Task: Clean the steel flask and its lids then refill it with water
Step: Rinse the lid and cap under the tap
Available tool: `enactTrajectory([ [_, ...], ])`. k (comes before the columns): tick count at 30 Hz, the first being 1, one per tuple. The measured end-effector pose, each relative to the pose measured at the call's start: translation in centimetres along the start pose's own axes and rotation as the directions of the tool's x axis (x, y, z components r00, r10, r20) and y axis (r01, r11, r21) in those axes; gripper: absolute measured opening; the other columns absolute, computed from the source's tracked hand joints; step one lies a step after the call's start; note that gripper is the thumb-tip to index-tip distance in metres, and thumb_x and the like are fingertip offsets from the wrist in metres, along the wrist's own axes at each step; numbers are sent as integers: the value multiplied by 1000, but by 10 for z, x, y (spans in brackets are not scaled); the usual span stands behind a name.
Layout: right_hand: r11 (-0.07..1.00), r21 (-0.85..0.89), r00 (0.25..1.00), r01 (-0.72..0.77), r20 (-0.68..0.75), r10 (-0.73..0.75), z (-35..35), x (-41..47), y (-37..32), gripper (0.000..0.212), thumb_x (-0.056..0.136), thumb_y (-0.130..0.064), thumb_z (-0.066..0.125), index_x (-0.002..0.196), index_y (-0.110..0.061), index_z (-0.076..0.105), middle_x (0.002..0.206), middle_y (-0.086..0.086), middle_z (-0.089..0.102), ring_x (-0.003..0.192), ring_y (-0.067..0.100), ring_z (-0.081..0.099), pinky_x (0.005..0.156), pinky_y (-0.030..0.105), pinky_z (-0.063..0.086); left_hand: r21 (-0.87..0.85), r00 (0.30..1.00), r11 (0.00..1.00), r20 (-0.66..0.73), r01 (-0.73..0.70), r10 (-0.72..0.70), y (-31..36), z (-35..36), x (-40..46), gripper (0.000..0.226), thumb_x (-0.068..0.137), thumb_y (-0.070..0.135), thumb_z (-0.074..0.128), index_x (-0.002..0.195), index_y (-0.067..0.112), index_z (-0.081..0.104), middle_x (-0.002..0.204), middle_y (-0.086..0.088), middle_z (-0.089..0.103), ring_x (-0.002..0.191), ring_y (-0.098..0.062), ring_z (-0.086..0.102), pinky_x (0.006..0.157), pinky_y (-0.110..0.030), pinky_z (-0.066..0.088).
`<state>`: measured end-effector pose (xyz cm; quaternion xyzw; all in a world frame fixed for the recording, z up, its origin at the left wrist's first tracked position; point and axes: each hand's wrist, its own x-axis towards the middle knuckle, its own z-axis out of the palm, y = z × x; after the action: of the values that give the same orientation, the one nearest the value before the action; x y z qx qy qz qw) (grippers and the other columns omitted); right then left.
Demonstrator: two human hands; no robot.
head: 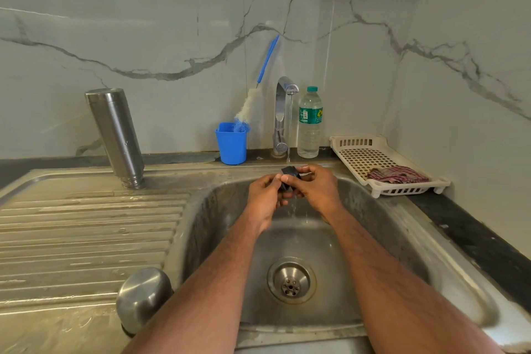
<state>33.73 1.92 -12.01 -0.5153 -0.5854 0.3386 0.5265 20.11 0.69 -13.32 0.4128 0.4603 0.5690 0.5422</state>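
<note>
Left on drainboard (86, 238): steel flask (116, 135) inverted, mouth down, tilted.

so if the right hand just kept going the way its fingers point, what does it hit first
The right hand points left across the basin, so past the black lid it grips, it would probably meet the left hand first, though depth is unclear.

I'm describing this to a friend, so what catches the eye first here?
Both hands, left hand and right hand, hold a small black lid under the running tap over the sink. The steel flask stands upside down on the drainboard at left.
</note>
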Motion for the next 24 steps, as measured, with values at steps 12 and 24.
enactTrajectory([
  [12,1000,17,980,11,199,-14,8,1,-1,45,100,-22,63,143,-32,55,130,-1,60,112,18,63,72,24,55,-96,997,994,-63,-52,46,-1,1,3,17,102,18,61,108,6,72,99,-13,78,85,-20,75,77,-30,61],
  [24,991,61,987,-115,119,107,5,2,2,31,99,-42,62,106,-12,63,93,11,75,81,25,75,76,47,63,85,990,992,-99,-94,103,0,1,1,18,100,27,65,117,23,70,104,-1,75,85,-11,66,68,-31,55],
])
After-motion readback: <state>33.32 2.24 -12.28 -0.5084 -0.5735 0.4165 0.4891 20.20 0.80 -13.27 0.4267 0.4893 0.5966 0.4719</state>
